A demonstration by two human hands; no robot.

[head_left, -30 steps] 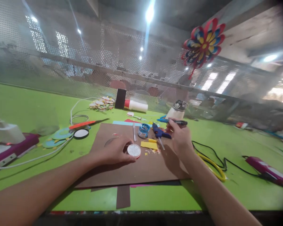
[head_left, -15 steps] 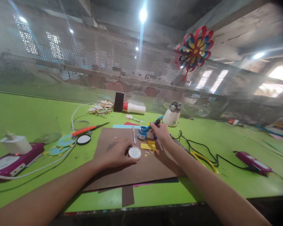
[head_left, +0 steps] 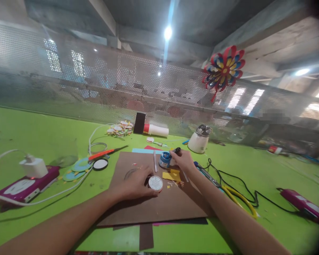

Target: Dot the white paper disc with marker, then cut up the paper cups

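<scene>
My left hand [head_left: 136,184] rests on a brown card sheet [head_left: 159,205] and its fingers close round a small white disc [head_left: 155,183]. My right hand [head_left: 184,160] reaches further back, pinched on a dark pen-like tool whose tip meets a small blue round container [head_left: 165,160]. A yellow paper scrap [head_left: 171,175] and tiny paper bits lie between the two hands. A white stick [head_left: 154,160] lies on the sheet just left of the container.
Green table [head_left: 42,134] with a perforated metal screen behind. Left: a magenta device with charger [head_left: 29,182], teal paper rings [head_left: 78,168], orange-handled tool [head_left: 106,153]. Right: white jar [head_left: 199,140], yellow-handled scissors [head_left: 239,202], black cable, another magenta device [head_left: 300,205]. A paper pinwheel [head_left: 223,69] hangs above.
My right hand carried the dark pen from up by the white jar down to the blue container. My left hand stayed on the white disc. The view shifted slightly.
</scene>
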